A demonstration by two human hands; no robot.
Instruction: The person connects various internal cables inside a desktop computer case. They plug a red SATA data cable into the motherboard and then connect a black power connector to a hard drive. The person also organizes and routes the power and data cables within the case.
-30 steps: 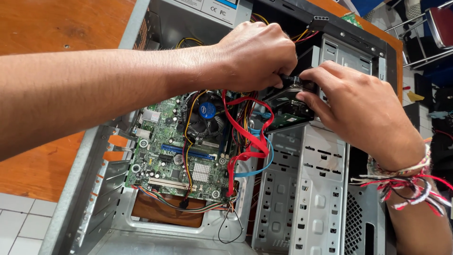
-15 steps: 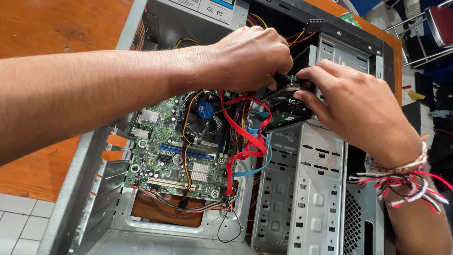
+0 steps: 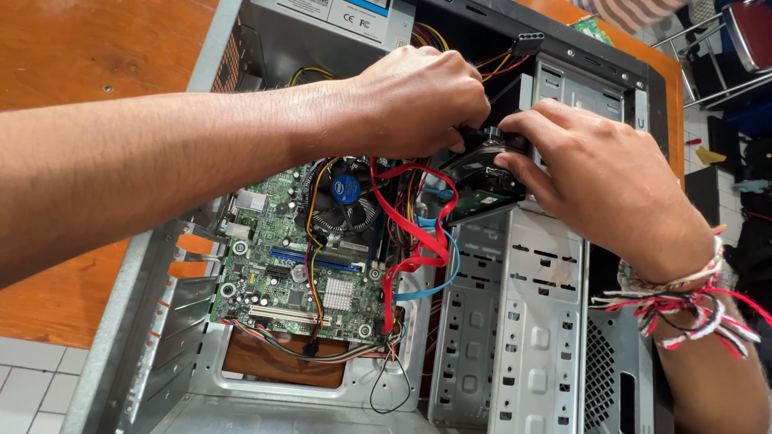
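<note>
An open grey computer case [image 3: 161, 337] lies on its side on a wooden table. My left hand [image 3: 418, 100] reaches in from the left, its fingers closed on the near end of a dark hard drive [image 3: 482, 181] at the top of the metal drive cage [image 3: 523, 321]. My right hand [image 3: 595, 173] grips the same drive from the right, with a string bracelet on its wrist. Below the hands sit the green motherboard [image 3: 289, 273] and its round cooler fan [image 3: 346, 197]. Red cables [image 3: 418, 233] and a blue cable [image 3: 438, 285] loop under the drive.
The power supply [image 3: 338, 20] sits at the case's top end with coloured wires trailing out. The orange-brown wooden table [image 3: 88, 48] shows to the left, white floor tiles [image 3: 24, 386] at bottom left. Chair legs [image 3: 708, 56] and dark clutter stand at the upper right.
Both hands have shifted very slightly to the left on the drive. The drive and cables look the same.
</note>
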